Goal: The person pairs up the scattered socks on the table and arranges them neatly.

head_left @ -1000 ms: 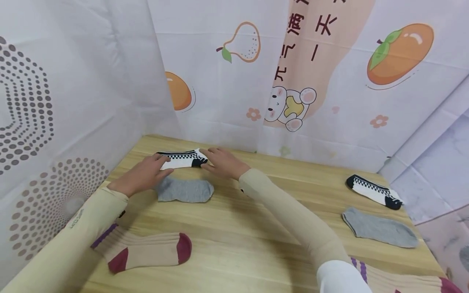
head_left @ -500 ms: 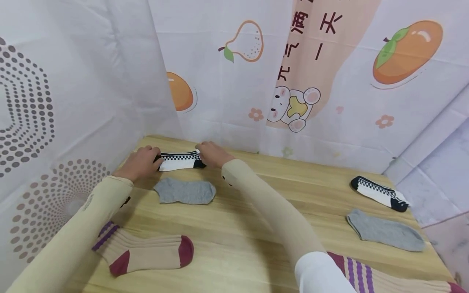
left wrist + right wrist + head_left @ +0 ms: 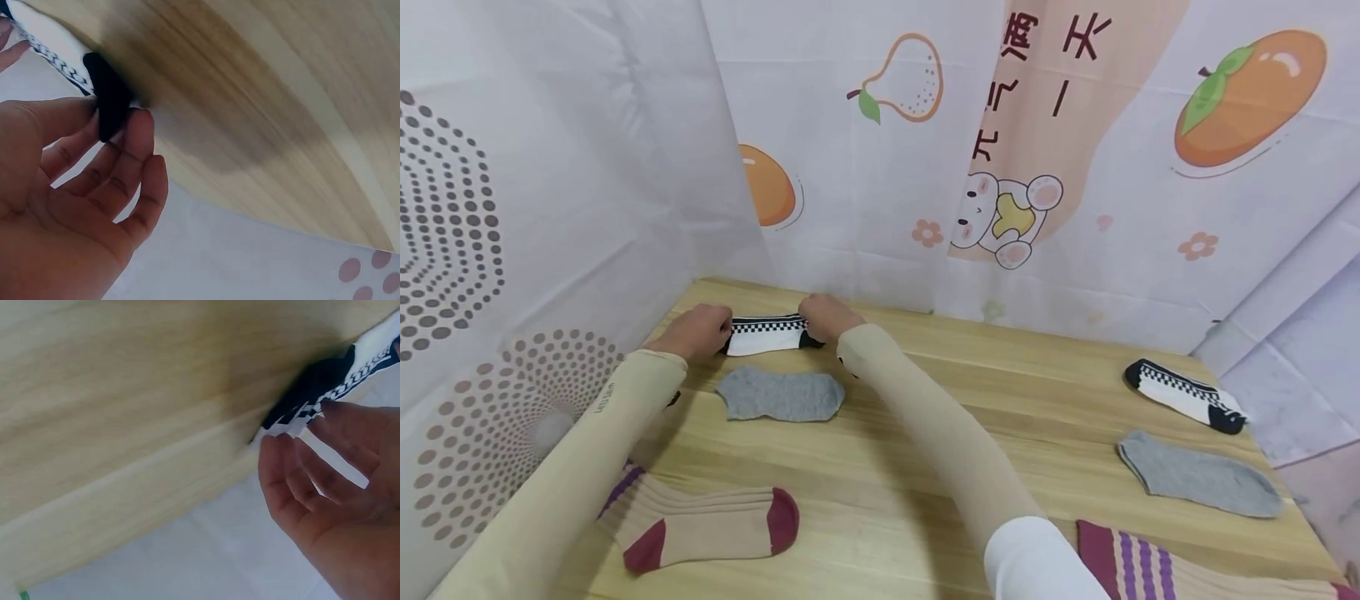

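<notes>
A white sock with black ends and a checkered band (image 3: pixel 766 335) stretches between my two hands at the back left of the table. My left hand (image 3: pixel 698 331) pinches its black toe end; in the left wrist view the thumb and fingers (image 3: pixel 139 134) close on that black tip. At the other end my right hand (image 3: pixel 829 317) pinches the sock near the black heel and cuff, and the right wrist view shows its fingertips on the checkered edge (image 3: pixel 306 412). Just in front of it lies a grey sock (image 3: pixel 782 395), flat on the wood.
A beige sock with maroon heel and toe (image 3: pixel 715 527) lies at the front left. On the right are another checkered sock (image 3: pixel 1183 395), a grey sock (image 3: pixel 1202 475) and a beige striped sock (image 3: pixel 1217 571). Printed curtains (image 3: pixel 850 200) rise behind and left of the wooden table (image 3: pixel 880 508).
Both hands have gone from reaching over the checkered sock to pinching its two ends. The right hand moved slightly left, and the head view shifted a little.
</notes>
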`<action>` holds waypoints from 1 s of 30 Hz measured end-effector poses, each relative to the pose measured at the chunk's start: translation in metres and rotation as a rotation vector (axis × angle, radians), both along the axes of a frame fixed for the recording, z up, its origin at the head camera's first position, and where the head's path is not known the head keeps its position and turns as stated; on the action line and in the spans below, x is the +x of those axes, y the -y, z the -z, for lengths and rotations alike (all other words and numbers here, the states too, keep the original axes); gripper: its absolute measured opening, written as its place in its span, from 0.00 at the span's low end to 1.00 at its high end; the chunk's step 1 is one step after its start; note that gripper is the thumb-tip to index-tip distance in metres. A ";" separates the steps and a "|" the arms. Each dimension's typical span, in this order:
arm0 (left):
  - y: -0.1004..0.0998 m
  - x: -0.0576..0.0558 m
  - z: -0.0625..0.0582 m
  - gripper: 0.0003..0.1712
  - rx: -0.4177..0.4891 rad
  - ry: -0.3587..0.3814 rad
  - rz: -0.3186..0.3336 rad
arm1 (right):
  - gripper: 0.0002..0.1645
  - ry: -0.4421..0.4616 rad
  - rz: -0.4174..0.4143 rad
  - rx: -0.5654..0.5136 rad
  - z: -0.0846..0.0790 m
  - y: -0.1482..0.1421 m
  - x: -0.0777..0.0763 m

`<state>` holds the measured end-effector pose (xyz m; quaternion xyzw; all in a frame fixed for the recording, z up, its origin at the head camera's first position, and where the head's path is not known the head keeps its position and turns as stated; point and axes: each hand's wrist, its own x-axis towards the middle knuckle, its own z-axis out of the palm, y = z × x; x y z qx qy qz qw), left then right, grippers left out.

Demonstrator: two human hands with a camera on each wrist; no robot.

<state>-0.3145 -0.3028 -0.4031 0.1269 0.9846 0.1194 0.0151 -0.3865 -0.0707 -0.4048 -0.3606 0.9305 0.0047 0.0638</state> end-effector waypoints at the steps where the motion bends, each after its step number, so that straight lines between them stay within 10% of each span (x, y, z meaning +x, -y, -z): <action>1: 0.000 0.000 0.000 0.08 0.003 0.003 0.003 | 0.11 -0.001 0.001 -0.005 0.000 -0.001 0.001; 18: 0.004 -0.008 0.013 0.05 0.061 -0.022 0.004 | 0.02 0.084 0.118 -0.140 0.005 -0.020 -0.004; 30: 0.010 0.000 -0.004 0.07 0.167 -0.101 0.065 | 0.26 0.202 0.030 -0.546 -0.006 -0.064 -0.007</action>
